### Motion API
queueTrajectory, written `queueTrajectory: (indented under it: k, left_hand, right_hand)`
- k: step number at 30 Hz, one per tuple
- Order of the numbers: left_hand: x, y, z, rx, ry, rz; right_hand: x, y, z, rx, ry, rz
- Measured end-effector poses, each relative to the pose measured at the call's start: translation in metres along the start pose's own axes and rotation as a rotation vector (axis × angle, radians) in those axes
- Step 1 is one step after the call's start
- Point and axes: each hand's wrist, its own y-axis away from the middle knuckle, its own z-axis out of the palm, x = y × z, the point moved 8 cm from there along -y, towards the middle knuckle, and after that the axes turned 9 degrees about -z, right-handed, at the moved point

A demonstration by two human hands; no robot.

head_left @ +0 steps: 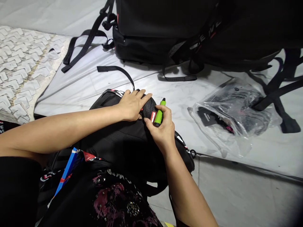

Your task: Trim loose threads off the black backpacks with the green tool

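Note:
A black backpack (123, 138) lies on my lap, against the edge of the white surface. My left hand (132, 105) rests on its upper end, fingers spread over the fabric near a black strap (118, 69). In my right hand (162, 126) is a short green marker (159, 113) with black ends, its narrow tip pointing up and away. My right thumb touches the backpack beside a small red label (153, 117). What lies under my left palm is hidden.
Large black bags (165, 28) with loose straps stand across the far side. At right, a clear plastic bag (236, 110) holds dark items and a tag. A white chevron-patterned mat (21, 72) lies at left. A blue strip (67, 171) sits near my left forearm.

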Motion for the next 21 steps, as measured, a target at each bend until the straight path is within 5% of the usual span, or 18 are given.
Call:
queueTrajectory:
  k: [8,15,21]
  left_hand:
    - [0.0031,-0.0026,0.0039,-0.070,-0.051,0.011]
    - [-0.0023,0.0005,0.0056,0.145,-0.017,0.048]
    - [-0.0047,0.0036,0.0067,0.187,0.014,0.073]
  right_hand:
    - [0.0022,0.0004,0.0008,0.001,0.005,-0.005]
    - [0.0025,0.0007,0.0028,0.004,0.010,-0.004]
    - [-0.0009,0.0009,0.0009,0.014,0.018,-0.021]
